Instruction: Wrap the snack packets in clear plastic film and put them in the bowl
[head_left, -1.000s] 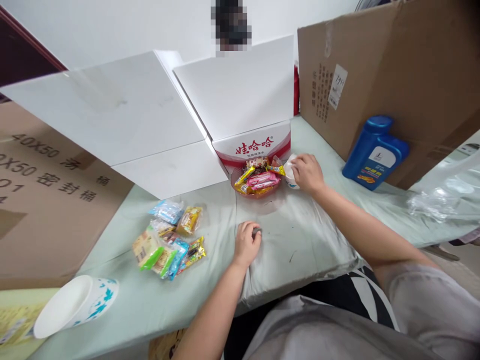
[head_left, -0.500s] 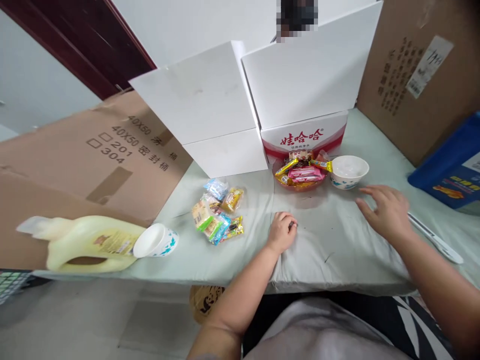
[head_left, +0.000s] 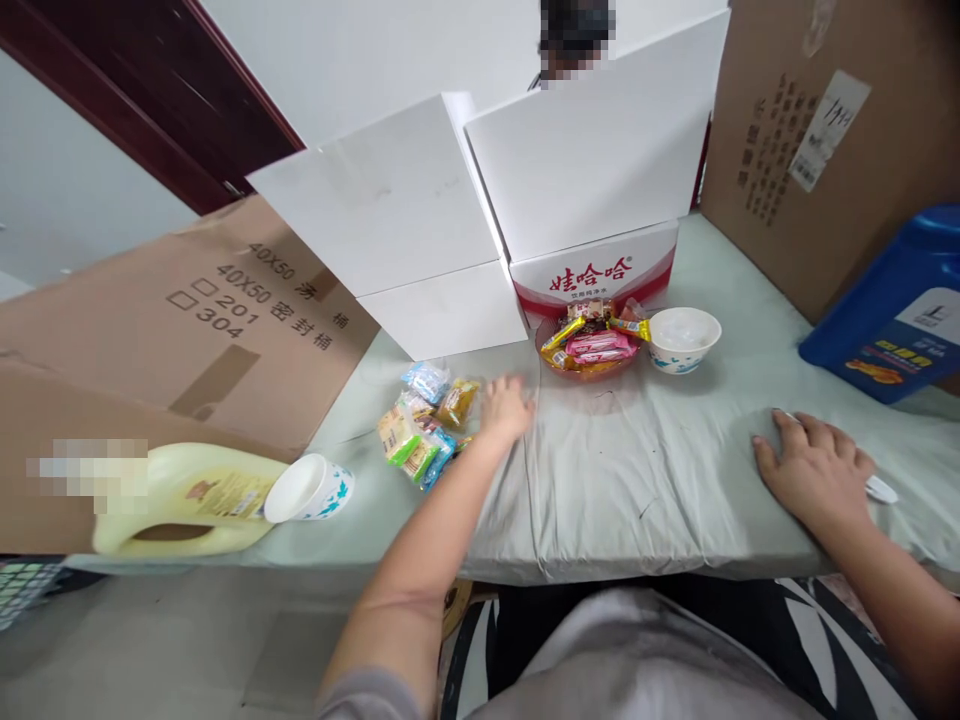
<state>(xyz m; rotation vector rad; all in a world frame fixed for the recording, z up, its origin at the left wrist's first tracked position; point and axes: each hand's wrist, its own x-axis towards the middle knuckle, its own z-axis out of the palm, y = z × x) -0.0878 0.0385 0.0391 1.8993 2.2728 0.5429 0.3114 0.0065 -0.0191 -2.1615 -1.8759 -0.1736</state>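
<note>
My left hand (head_left: 508, 408) is just right of a loose pile of wrapped snacks (head_left: 435, 435). Its fingers point forward, slightly blurred, and nothing shows in them; whether it touches the nearest packet I cannot tell. On the right, my right hand (head_left: 814, 462) lies palm down with fingers spread over a long white object (head_left: 881, 490), which it mostly covers. A clear reddish bowl (head_left: 592, 374) full of wrapped sweets stands between the hands, farther back. Touching its right side is a white paper cup (head_left: 684, 345) with blue-green leaf print and something whitish inside.
A yellow detergent bottle (head_left: 187, 490) lies at the left with a second paper cup (head_left: 311, 488) against it. White cartons (head_left: 592, 150) stand behind the bowl. Brown cardboard boxes (head_left: 172, 330) flank the table, and a blue bottle (head_left: 892, 310) leans at right. A person's head shows behind.
My left hand has moved left and away from me toward the snack pile, its fingers uncurling. My right hand has come down and to the right, onto the white object. The view has shifted slightly.
</note>
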